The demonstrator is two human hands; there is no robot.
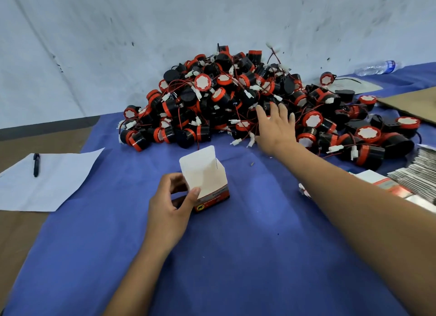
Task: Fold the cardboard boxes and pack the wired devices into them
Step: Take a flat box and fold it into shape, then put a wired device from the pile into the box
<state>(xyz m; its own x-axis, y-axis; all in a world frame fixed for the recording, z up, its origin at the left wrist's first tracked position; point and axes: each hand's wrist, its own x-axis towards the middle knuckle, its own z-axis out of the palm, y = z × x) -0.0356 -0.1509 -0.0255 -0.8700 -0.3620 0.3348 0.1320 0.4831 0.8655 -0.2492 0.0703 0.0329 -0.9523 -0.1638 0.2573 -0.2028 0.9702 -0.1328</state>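
Left hand (171,205) grip holds the open box (207,181); right hand (274,124) (fingers spread wide) over the device pile (236,96)

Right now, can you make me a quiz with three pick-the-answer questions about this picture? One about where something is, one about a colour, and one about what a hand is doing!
1. Where is the pen?
A. on the white paper at the left
B. inside the box
C. on top of the pile

2. What colour is the cloth on the table?
A. green
B. blue
C. yellow

3. What is the left hand doing?
A. lying flat on the cloth
B. holding the pen
C. holding the open small box

Answers:
1 A, the pen lies on the paper sheet, far from the box.
2 B, the cloth under the box and the pile of wired devices is blue.
3 C, its thumb and fingers grip the box, whose top flap stands up, while the right hand reaches to the pile.
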